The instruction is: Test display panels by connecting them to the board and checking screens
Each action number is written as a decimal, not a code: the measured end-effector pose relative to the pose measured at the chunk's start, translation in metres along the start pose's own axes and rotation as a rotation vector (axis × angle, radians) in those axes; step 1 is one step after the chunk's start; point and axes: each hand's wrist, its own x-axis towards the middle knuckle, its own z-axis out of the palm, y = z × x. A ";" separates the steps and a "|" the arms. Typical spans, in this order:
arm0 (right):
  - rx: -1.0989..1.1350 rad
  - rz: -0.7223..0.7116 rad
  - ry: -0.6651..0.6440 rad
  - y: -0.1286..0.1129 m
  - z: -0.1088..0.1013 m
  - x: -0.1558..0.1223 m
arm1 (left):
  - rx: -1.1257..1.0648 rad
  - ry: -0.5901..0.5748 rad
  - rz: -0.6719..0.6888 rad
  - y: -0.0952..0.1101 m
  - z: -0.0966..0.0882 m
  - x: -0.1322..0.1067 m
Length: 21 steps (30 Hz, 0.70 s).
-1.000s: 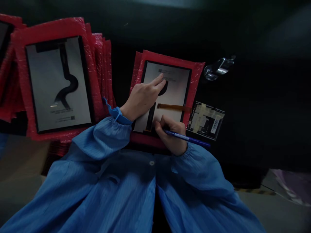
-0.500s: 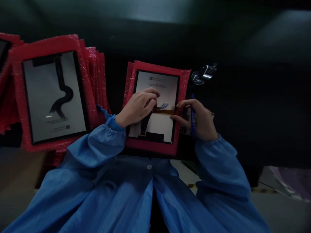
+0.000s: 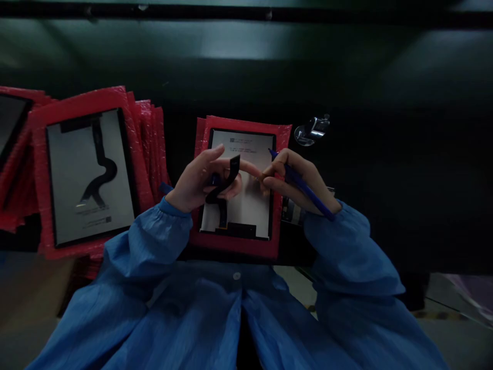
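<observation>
A display panel (image 3: 252, 205) with a pale back and black edges lies on a red bubble-wrap bag (image 3: 234, 246). My left hand (image 3: 192, 180) is over its left side, index finger stretched to the right and the others curled. A small dark-blue object (image 3: 215, 179) shows among those curled fingers. The panel's black flex cable (image 3: 223, 192) rises in front of these fingers, its free end upward. My right hand (image 3: 304, 177) holds a blue pen (image 3: 308, 192) slantwise. Its fingertips meet my left index fingertip, around a small brownish bit too small to name.
On the left, another panel (image 3: 73, 169) with a black flex cable lies atop a stack of red bubble-wrap bags (image 3: 152, 149); more bags (image 3: 19, 190) are beyond it. A shiny metal object (image 3: 313, 129) is behind my right hand. Small items (image 3: 291, 210) lie beside the panel, partly hidden.
My left hand has turned and its index finger now points right. The amber strip across the panel no longer lies there. The flex cable has lifted, and the pen now tilts leftward.
</observation>
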 end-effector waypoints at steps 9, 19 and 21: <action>-0.027 -0.061 0.149 -0.001 0.020 -0.012 | 0.324 0.425 0.327 -0.010 0.019 0.003; -0.169 -0.038 0.137 0.003 0.021 -0.015 | 0.743 0.580 0.509 -0.023 0.027 0.004; -0.177 -0.039 0.139 0.003 0.021 -0.015 | 0.757 0.592 0.520 -0.024 0.027 0.003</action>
